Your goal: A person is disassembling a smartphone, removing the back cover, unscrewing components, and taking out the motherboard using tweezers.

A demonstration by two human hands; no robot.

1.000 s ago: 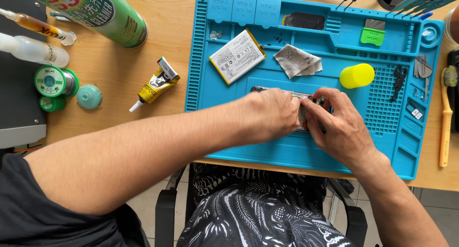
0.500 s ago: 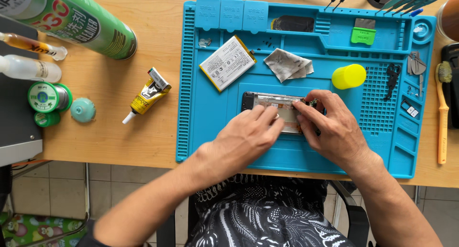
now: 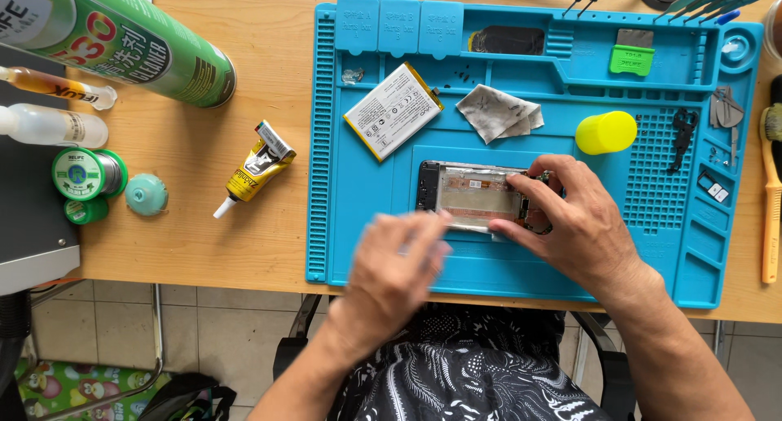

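Two hands work over one opened phone (image 3: 476, 197), which lies flat in the middle recess of our blue mat (image 3: 358, 250) on the counter (image 3: 244, 144). Our right hand (image 3: 574, 225) rests on the phone's right end, fingers pressing its edges, so the grip is grasping the phone. Our left hand (image 3: 395, 262) is blurred just below the phone's left end; its fingers look loosely spread, but we cannot tell whether the grip touches or holds anything.

On the mat we count one battery (image 3: 393, 110) lying tilted above the phone, one crumpled wipe (image 3: 498, 113) just beside it, and one yellow cap (image 3: 606, 132) to the right. Its top trays hold one dark part (image 3: 507, 39) and one green tool (image 3: 631, 59); the right-hand compartments hold small metal bits, too small to name.

Left of the mat lies one glue tube (image 3: 252, 170). Farther left are one green spray can (image 3: 122, 42) on its side, two small bottles (image 3: 53, 127), one solder spool (image 3: 85, 174) and one round teal lid (image 3: 147, 194). One brush (image 3: 771, 201) lies along the right edge, well apart from the phone
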